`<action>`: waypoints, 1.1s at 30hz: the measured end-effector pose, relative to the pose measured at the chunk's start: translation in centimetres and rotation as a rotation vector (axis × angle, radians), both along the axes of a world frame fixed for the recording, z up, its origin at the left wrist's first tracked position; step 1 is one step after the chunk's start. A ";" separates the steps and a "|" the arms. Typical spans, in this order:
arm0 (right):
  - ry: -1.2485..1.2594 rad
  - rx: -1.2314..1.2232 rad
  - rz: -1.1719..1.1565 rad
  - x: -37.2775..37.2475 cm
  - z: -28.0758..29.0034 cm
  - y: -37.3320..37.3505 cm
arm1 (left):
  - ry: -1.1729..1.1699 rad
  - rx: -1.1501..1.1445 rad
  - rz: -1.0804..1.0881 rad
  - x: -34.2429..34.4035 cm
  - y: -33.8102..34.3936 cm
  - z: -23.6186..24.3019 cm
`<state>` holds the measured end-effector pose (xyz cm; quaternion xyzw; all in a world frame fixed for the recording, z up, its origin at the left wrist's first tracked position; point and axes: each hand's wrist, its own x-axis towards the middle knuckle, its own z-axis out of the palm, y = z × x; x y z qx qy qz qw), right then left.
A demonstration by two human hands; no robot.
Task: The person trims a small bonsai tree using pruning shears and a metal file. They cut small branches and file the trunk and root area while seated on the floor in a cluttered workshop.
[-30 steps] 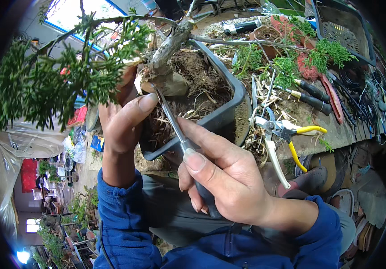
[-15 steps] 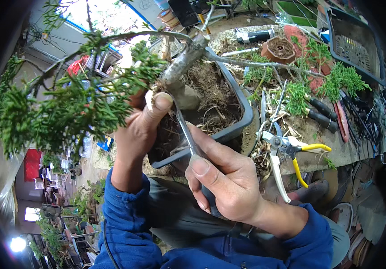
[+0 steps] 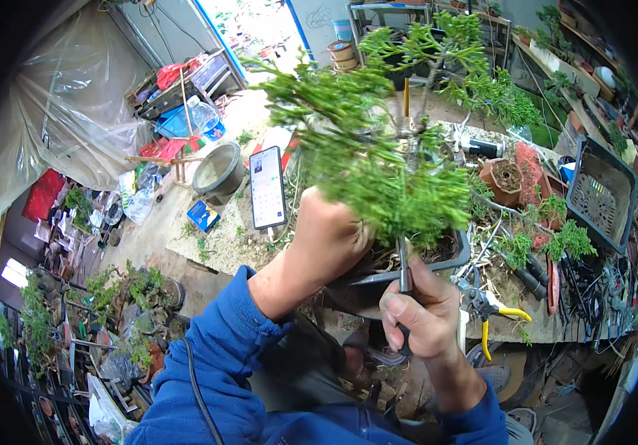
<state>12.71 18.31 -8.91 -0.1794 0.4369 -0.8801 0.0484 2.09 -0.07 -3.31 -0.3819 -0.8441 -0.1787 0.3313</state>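
A juniper tree (image 3: 378,178) with green sprays stands in a dark plastic pot (image 3: 461,259); its foliage covers most of the trunk and is partly blurred. My left hand (image 3: 326,230) is closed at the trunk, its fingertips hidden behind the leaves. In my right hand (image 3: 430,315) is a carving tool (image 3: 405,276) with a slim metal shaft and dark handle, held upright at the near side of the pot. Its tip disappears into the foliage.
To the right lie yellow-handled pliers (image 3: 508,311), a red-handled tool (image 3: 553,285), a brown hexagonal pot (image 3: 503,182) and a black basket (image 3: 600,196). Leftward are a phone (image 3: 268,189), a small blue box (image 3: 202,216) and a grey bucket (image 3: 219,174).
The juniper has turned, so its foliage now hides the trunk and part of my left hand. My right hand with the carving tool has shifted slightly right. The view has swung left.
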 end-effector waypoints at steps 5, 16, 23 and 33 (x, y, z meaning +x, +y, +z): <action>0.020 -0.043 0.056 -0.5 -0.3 0.6 | 0.045 -0.045 0.002 -0.1 -0.3 -0.6; -0.043 -0.091 0.044 -0.5 -1.1 0.6 | -0.233 0.324 -0.101 1.1 1.2 0.8; -0.005 -0.110 0.088 -0.7 -2.0 0.7 | -0.402 0.419 -0.153 0.9 1.1 1.9; 0.214 0.097 -0.300 0.4 -2.5 -1.5 | -0.632 0.508 -0.368 0.3 -0.4 1.5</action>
